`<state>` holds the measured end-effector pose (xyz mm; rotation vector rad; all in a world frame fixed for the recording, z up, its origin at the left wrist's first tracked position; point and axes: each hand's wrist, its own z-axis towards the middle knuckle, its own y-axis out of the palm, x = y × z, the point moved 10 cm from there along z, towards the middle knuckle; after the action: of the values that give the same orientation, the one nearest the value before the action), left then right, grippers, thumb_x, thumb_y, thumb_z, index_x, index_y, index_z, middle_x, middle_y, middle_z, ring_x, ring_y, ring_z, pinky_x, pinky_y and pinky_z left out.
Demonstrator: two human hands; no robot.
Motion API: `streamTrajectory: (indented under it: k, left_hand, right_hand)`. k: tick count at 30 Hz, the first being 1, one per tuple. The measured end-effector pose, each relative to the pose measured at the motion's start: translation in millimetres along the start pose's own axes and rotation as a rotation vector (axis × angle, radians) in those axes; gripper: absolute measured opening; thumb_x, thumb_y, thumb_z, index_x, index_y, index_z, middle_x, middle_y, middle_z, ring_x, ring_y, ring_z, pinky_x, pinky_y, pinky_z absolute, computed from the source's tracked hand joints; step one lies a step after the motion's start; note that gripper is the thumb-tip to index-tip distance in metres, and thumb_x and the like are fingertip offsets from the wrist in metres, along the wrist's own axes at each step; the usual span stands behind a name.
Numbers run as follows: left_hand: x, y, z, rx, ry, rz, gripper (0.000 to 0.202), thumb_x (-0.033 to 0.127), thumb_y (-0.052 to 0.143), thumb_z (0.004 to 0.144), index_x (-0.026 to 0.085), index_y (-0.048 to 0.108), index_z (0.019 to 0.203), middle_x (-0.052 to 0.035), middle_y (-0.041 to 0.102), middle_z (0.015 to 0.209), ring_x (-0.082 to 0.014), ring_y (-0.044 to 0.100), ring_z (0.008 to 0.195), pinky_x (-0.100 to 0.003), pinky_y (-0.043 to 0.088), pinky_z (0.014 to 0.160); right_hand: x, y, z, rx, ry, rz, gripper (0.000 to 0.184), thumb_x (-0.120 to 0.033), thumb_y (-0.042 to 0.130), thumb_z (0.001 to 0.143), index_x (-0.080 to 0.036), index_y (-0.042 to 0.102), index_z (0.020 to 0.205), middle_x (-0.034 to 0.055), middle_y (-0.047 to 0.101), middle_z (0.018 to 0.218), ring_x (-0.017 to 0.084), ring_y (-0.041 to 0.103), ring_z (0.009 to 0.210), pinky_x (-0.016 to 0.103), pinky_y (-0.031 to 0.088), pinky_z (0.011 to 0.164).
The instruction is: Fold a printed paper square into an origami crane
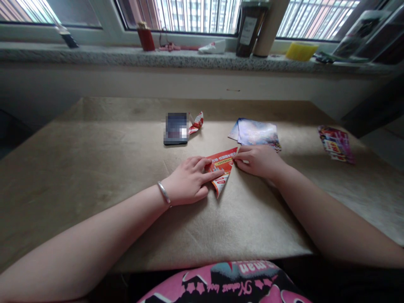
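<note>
A red printed paper sheet (223, 162), folded to a triangular shape with its point toward me, lies on the table (139, 176). My left hand (191, 179), with a silver bangle at the wrist, rests on the paper's left side, its fingers stretched out and spread. At the upper right corner, my right hand (257, 160) pinches the paper's edge between thumb and fingers. A small folded red and white paper piece (197, 122) sits farther back, touching or close beside a dark phone-like object (176, 129) that is blurred out.
Behind my right hand lie glossy printed sheets (259, 131). More colourful leaflets (336, 144) are at the far right. Along the stone windowsill (189, 60) stand a red lighter-like object (145, 38), a dark jar (249, 31), a yellow tape roll (301, 51) and a brush (67, 37).
</note>
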<state>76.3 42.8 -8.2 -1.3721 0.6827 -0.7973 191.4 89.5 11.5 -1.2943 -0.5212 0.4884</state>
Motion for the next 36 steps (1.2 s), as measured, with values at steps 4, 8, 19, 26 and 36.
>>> streamTrajectory:
  k: [4,8,19,26,36]
  left_hand:
    - [-1,1.0,1,-0.015,-0.010,0.002,0.055,0.033,0.048,0.084,0.036,0.040,0.138,-0.0077,0.038,0.139,-0.0289,0.037,0.125,-0.048,0.029,0.106]
    - [-2,1.2,1,-0.024,-0.017,0.001,0.056,0.032,0.048,0.084,0.035,0.040,0.138,-0.0071,0.038,0.138,-0.0283,0.036,0.124,-0.047,0.028,0.107]
    - [-3,2.5,0,-0.036,-0.026,0.008,0.055,0.033,0.046,0.084,0.036,0.039,0.138,-0.0059,0.039,0.136,-0.0273,0.036,0.123,-0.046,0.027,0.107]
    - [-2,2.0,1,-0.026,-0.013,0.017,0.054,0.032,0.046,0.084,0.034,0.040,0.138,-0.0065,0.039,0.135,-0.0274,0.037,0.121,-0.045,0.027,0.106]
    - [-6,1.0,0,-0.007,-0.019,-0.059,0.054,0.032,0.046,0.084,0.027,0.040,0.137,-0.0079,0.040,0.136,-0.0268,0.034,0.125,-0.045,0.024,0.109]
  right_hand:
    - [-15,-7,-4,0.013,-0.110,0.110,0.026,-0.027,0.048,0.085,-0.024,0.074,0.086,0.0017,0.070,0.085,0.013,0.059,0.067,0.026,0.031,0.055]
    - [-33,-12,-7,-0.012,-0.214,0.210,0.022,-0.021,0.051,0.081,-0.024,0.073,0.080,0.0015,0.071,0.082,0.013,0.059,0.067,0.026,0.033,0.058]
    - [-51,-14,-10,-0.048,-0.311,0.346,0.019,-0.019,0.053,0.076,-0.023,0.072,0.077,0.0005,0.068,0.072,0.011,0.053,0.059,0.025,0.029,0.055]
    - [-67,-13,-13,-0.099,-0.357,0.413,0.021,-0.018,0.053,0.076,-0.025,0.072,0.078,-0.0015,0.066,0.070,0.010,0.053,0.059,0.024,0.030,0.055]
    - [-62,-13,-8,-0.006,-0.362,0.488,0.011,-0.022,0.058,0.076,-0.022,0.069,0.077,0.0030,0.069,0.088,0.016,0.060,0.081,0.028,0.043,0.071]
